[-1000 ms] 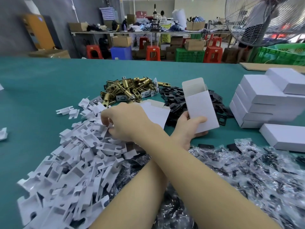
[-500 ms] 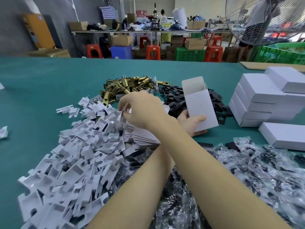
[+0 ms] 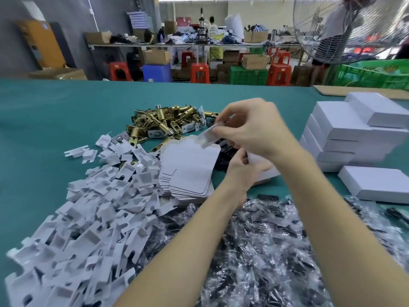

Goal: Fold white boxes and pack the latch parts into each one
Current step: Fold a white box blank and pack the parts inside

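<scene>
My right hand (image 3: 254, 127) hovers over the middle of the green table (image 3: 55, 120) and pinches a small white card insert (image 3: 208, 136) at its fingertips. Just below it, my left hand (image 3: 240, 168) grips an erected white box (image 3: 263, 171), which is mostly hidden behind both hands. My forearms cross. A stack of flat unfolded white boxes (image 3: 188, 171) lies left of my left hand. Brass latches (image 3: 168, 122) are heaped behind it. Black plates (image 3: 223, 151) peek out under my hands.
A big pile of white card inserts (image 3: 88, 218) covers the near left. Clear bags of small black parts (image 3: 265, 251) fill the near right. Closed white boxes are stacked at the right (image 3: 345, 138), with one alone (image 3: 376, 185) in front. A fan (image 3: 354, 29) stands far right.
My right hand lifted an insert out of the left pile and carried it right and up, over the box. My left hand lowered the box, now hidden behind the hands.
</scene>
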`<action>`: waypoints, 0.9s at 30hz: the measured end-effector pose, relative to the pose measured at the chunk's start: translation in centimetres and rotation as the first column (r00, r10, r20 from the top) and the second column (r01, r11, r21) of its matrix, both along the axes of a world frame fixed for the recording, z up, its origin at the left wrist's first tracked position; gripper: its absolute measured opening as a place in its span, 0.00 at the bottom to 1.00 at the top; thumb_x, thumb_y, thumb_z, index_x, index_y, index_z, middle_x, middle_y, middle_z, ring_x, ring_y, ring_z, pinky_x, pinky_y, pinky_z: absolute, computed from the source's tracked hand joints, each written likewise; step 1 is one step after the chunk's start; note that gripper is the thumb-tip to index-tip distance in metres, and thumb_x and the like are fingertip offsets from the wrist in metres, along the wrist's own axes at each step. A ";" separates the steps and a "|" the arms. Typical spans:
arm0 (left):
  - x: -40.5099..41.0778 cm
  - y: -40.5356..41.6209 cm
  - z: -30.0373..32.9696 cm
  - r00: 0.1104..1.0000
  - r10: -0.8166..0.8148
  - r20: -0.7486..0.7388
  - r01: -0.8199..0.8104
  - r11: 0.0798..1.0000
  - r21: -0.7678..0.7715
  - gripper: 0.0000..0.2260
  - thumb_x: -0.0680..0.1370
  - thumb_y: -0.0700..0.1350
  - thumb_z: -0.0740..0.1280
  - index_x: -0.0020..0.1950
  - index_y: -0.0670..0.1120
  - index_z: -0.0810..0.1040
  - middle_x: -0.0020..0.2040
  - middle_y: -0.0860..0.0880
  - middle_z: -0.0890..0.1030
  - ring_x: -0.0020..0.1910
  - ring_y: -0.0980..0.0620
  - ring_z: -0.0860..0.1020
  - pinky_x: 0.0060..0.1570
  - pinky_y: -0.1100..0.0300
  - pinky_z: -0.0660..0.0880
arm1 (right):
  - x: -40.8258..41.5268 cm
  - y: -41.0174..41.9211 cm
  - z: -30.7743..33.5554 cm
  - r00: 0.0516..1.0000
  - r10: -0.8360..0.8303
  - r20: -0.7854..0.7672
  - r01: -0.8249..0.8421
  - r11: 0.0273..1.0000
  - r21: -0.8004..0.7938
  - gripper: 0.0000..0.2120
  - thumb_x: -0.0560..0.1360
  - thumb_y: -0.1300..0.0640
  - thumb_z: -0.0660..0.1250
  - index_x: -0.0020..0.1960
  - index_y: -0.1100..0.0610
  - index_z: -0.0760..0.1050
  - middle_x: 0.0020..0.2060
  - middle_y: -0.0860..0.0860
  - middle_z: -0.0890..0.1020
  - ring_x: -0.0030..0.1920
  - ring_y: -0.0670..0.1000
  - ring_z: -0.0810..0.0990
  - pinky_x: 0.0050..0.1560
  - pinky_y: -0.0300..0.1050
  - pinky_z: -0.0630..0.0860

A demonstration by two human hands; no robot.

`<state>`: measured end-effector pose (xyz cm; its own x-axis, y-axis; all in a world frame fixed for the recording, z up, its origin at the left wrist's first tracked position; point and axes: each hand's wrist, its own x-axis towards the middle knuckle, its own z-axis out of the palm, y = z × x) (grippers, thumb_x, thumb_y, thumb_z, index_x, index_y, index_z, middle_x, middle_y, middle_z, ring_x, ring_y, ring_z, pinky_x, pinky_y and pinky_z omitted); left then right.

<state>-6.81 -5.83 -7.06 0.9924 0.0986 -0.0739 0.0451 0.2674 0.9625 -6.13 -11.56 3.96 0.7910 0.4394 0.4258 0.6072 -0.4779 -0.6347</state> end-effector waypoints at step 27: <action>0.4 -0.2 -0.8 0.976 0.008 0.217 -0.072 0.954 0.292 0.16 0.74 0.35 0.76 0.54 0.46 0.73 0.52 0.43 0.80 0.48 0.51 0.78 0.47 0.52 0.79 | -0.5 -8.3 2.5 0.964 -0.214 0.159 0.267 0.772 -0.578 0.18 0.75 0.62 0.66 0.48 0.41 0.86 0.30 0.42 0.78 0.45 0.53 0.83 0.47 0.50 0.82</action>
<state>-6.38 -5.99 -7.81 0.9767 0.1238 0.1755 -0.1726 -0.0337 0.9844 -6.61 -19.82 6.43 0.8801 0.4244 0.2128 0.4568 -0.8791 -0.1358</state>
